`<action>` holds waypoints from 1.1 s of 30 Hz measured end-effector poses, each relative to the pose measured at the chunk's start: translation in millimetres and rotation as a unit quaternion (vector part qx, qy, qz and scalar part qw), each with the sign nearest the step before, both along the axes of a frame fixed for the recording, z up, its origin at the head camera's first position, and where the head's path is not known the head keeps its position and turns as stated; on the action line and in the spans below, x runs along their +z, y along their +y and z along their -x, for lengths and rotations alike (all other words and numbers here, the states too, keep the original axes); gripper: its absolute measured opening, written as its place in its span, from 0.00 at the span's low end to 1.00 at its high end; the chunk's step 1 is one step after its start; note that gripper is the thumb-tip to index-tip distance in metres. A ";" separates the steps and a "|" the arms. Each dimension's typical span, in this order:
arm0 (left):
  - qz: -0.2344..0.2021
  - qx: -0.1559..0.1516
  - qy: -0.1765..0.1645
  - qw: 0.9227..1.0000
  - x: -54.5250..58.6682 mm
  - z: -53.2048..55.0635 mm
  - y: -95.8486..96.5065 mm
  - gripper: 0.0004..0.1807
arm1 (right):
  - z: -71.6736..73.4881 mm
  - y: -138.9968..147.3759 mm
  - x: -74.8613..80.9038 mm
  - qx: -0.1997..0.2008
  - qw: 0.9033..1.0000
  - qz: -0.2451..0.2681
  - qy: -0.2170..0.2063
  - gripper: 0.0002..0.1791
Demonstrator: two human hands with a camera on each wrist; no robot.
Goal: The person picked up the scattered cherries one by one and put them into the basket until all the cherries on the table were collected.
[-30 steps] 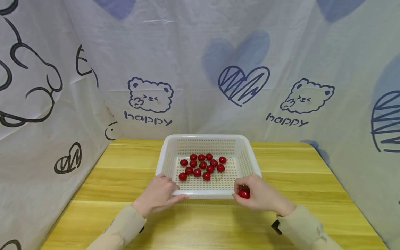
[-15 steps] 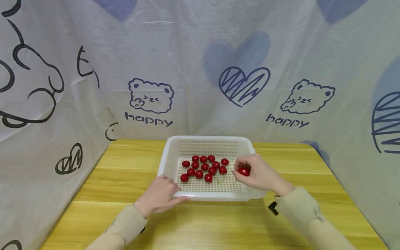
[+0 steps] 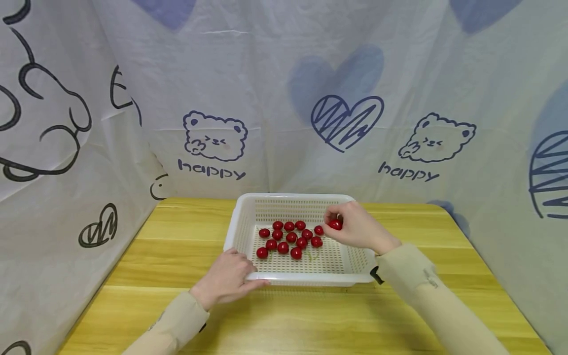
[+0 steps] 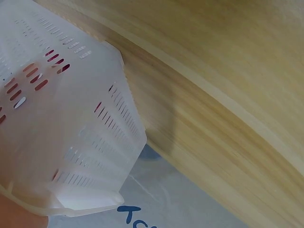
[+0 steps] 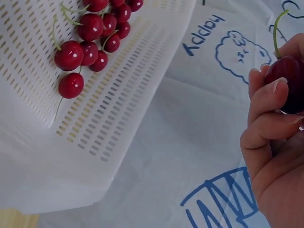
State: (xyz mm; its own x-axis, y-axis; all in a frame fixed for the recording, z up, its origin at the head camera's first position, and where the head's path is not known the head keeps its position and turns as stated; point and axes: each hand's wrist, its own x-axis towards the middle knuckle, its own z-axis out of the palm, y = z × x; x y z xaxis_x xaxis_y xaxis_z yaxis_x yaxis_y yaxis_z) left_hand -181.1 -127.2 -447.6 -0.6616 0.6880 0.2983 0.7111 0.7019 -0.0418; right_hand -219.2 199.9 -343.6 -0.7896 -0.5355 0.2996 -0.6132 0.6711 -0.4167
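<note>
A white perforated plastic basket (image 3: 350, 277) holds several red cherries (image 3: 283, 247) with thin green stems. My left hand (image 3: 225, 276) grips the basket's near left corner, thumb lying along the front rim. In the left wrist view, red patches show through the slots of the basket wall (image 4: 95, 128). Over the right part of the basket, my right hand (image 3: 357, 227) pinches one cherry (image 3: 335, 225) between thumb and fingers. The right wrist view shows this held cherry (image 5: 287, 78) with its stem pointing up, apart from the cherries (image 5: 69, 55) lying on the basket floor.
The basket stands on a yellow wood-grain table (image 3: 284, 320), near its back edge. Behind and to the sides hangs a pale cloth (image 3: 275, 148) printed with hearts and bears. Table surface extends on both sides of the basket.
My right hand has risen from the basket's near right corner, carrying the cherry inward and away from me over the basket. The left hand keeps its grip; the basket shifted slightly in view.
</note>
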 end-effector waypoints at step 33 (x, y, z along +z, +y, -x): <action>-0.006 0.005 -0.010 1.000 1.5 -0.3 0.4 0.32 | 53.9 -20.7 -36.2 -0.013 0.978 -0.188 -0.093 0.12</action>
